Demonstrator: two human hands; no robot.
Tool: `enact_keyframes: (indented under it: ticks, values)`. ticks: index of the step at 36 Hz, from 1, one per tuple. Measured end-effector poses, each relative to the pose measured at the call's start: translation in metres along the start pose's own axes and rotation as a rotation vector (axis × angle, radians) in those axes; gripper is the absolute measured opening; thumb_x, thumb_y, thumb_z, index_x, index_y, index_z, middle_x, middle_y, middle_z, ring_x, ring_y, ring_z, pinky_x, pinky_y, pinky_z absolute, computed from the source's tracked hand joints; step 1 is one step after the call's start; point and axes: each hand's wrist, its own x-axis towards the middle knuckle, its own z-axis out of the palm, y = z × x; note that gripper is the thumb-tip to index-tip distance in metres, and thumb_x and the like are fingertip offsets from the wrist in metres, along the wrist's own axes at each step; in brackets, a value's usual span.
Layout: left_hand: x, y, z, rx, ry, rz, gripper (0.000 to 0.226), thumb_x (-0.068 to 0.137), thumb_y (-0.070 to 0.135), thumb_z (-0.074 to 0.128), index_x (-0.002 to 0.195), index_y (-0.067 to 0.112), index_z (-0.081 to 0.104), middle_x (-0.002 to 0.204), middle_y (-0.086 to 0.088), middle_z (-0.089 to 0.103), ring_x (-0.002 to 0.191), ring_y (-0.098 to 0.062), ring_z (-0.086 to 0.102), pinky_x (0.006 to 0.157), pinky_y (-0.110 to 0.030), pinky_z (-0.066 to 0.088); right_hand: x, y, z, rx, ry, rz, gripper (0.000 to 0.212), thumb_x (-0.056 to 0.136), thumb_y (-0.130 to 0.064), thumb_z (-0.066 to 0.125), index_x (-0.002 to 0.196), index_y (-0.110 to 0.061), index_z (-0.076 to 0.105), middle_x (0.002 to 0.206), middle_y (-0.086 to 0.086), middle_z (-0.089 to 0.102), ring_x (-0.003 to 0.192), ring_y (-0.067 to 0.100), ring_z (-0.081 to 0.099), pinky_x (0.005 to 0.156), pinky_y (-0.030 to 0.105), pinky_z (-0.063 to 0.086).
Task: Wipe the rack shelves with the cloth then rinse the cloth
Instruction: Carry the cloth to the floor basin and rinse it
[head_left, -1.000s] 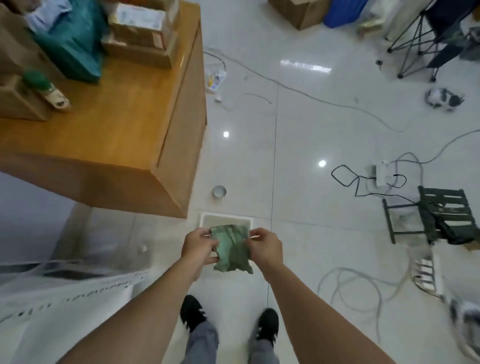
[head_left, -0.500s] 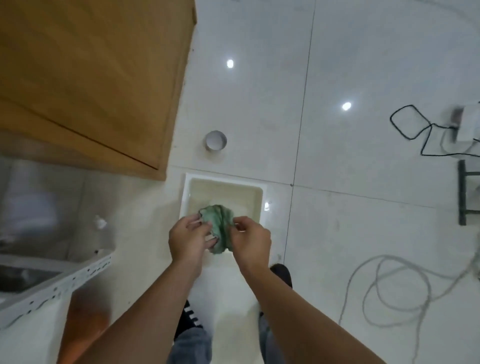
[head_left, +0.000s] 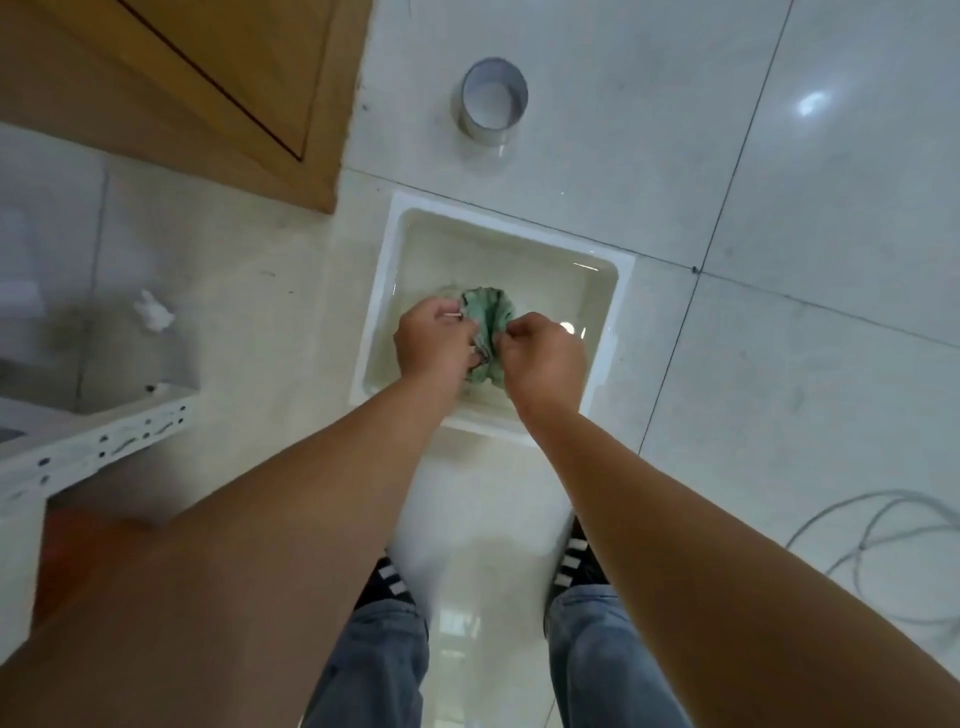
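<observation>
Left hand (head_left: 434, 340) and right hand (head_left: 540, 358) lower now, inside the basin (head_left: 383, 270), cloth (head_left: 488, 312) gripped between their curled fingers.

Light was bright, even, from overhead. Glare patch sat on the floor tile (head_left: 857, 171) upper right; a small glint lay inside the basin (head_left: 621, 270). Shadows were faint. Rack (head_left: 104, 441) at left edge was smeared with blur; tile seams bowed near the borders.
</observation>
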Motion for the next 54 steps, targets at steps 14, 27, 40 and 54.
enact_keyframes:
  ticks: [14,27,40,54]
  values:
    - [0.021,-0.02,0.011,0.397,-0.078,0.311,0.037,0.087,0.003,0.061,0.117,0.018,0.073,0.11,-0.001,0.075,0.1,-0.016,0.07,0.09,-0.031,0.058,0.035,0.012,0.035,-0.153,-0.036,-0.079,0.019,0.084,-0.008,0.053,0.083,-0.012,0.071,0.076,0.009,0.068,0.069,0.028,0.059,0.057,0.028,0.043]
    - [0.026,-0.028,0.023,0.537,-0.086,0.355,0.039,0.088,0.006,0.057,0.122,0.021,0.071,0.113,0.001,0.074,0.104,-0.017,0.068,0.081,-0.019,0.049,0.052,0.022,0.044,-0.214,-0.036,-0.109,0.013,0.083,-0.01,0.052,0.077,-0.009,0.064,0.071,0.01,0.06,0.065,0.033,0.055,0.053,0.028,0.037]
    - [0.017,-0.022,0.007,0.938,0.109,0.551,0.038,0.092,0.017,0.058,0.129,0.017,0.053,0.131,-0.002,0.05,0.107,-0.024,0.058,0.072,-0.035,0.048,0.05,0.033,0.027,-0.236,0.111,-0.214,0.026,0.087,-0.015,0.065,0.109,-0.018,0.05,0.109,0.001,0.055,0.072,0.024,0.057,0.057,0.031,0.04]
    - [0.033,-0.04,-0.017,1.729,-0.293,1.239,0.055,0.091,0.027,0.052,0.143,0.012,0.046,0.152,-0.008,0.041,0.147,-0.027,0.028,0.123,-0.042,0.017,0.052,0.068,0.019,-0.685,-0.041,-0.868,0.04,0.084,-0.028,0.056,0.118,-0.013,0.071,0.127,0.003,0.065,0.118,0.03,0.057,0.097,0.04,0.041]
